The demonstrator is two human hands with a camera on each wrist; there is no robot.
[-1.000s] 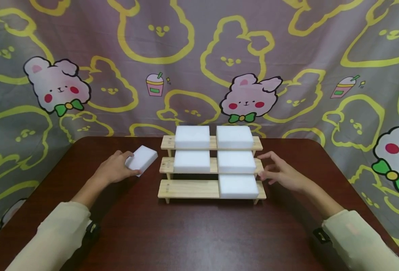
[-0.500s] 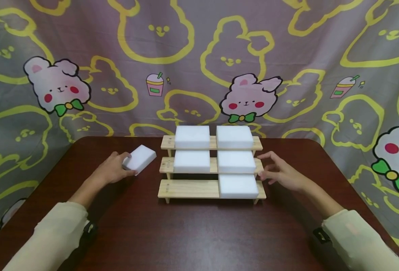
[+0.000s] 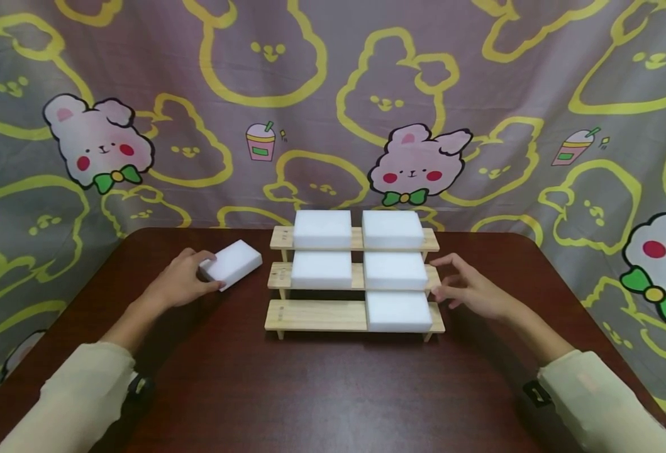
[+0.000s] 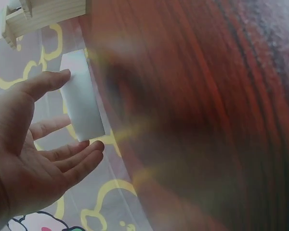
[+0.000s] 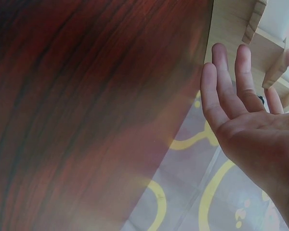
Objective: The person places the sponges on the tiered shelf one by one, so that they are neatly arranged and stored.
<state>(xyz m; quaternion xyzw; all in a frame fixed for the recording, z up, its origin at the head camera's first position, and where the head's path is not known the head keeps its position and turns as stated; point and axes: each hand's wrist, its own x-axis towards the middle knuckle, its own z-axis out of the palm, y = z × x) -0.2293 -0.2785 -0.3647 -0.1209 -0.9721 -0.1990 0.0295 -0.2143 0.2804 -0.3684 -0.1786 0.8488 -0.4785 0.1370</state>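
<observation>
A three-tier wooden display rack [image 3: 316,316] stands near the back middle of the table. Left of it in the head view, my left hand [image 3: 182,280] holds a white sponge block [image 3: 233,263] between thumb and fingers, apart from the rack. In the left wrist view the thumb presses one side of that sponge block [image 4: 84,103], with fingertips at its other side and lower end. My right hand [image 3: 474,289] pinches the right end of the middle tier, thumb in front and index finger behind. Its other fingers [image 5: 221,77] are extended loosely in the right wrist view.
White sponge blocks sit in pairs on the top tier [image 3: 356,238] and middle tier [image 3: 358,277]. One block [image 3: 399,311] lies on the right half of the bottom tier. The dark red table [image 3: 333,390] meets a cartoon-patterned curtain [image 3: 310,94] behind.
My left hand has shifted slightly left, and the sponge block has moved and turned a little with it. The right hand and the rack look unmoved.
</observation>
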